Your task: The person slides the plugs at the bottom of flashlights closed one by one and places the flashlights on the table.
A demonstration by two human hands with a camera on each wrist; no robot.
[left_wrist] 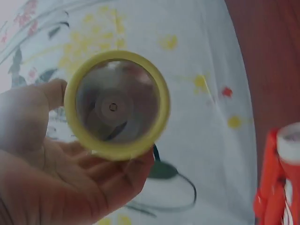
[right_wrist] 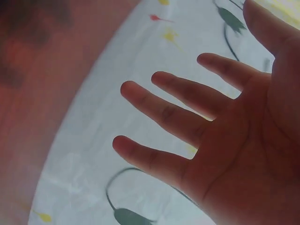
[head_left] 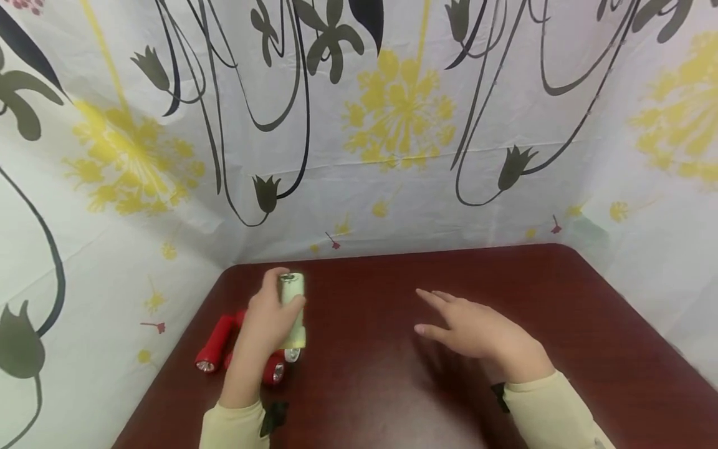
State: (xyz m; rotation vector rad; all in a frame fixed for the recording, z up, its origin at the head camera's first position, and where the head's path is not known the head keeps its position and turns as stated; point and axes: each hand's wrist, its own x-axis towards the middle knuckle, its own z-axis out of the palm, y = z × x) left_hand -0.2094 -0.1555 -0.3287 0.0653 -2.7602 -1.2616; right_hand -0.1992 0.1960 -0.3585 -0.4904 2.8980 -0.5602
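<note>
The left hand [head_left: 268, 318] grips a pale green flashlight [head_left: 292, 312] with a yellow rim, held above the left part of the dark red table [head_left: 359, 374]. In the left wrist view the flashlight's round lens [left_wrist: 117, 105] faces the camera, with the left hand's [left_wrist: 70, 173] fingers and thumb around its body. The right hand [head_left: 482, 327] hovers over the right part of the table, holding nothing. Its fingers are straight and spread in the right wrist view, where the palm of the right hand [right_wrist: 225, 136] shows.
Several red flashlights lie at the table's left side, one [head_left: 215, 343] near the edge and another [head_left: 274, 369] partly behind the left forearm. A white-headed flashlight [head_left: 292, 355] is beside them. Patterned white cloth [head_left: 336, 218] surrounds the table's back and sides.
</note>
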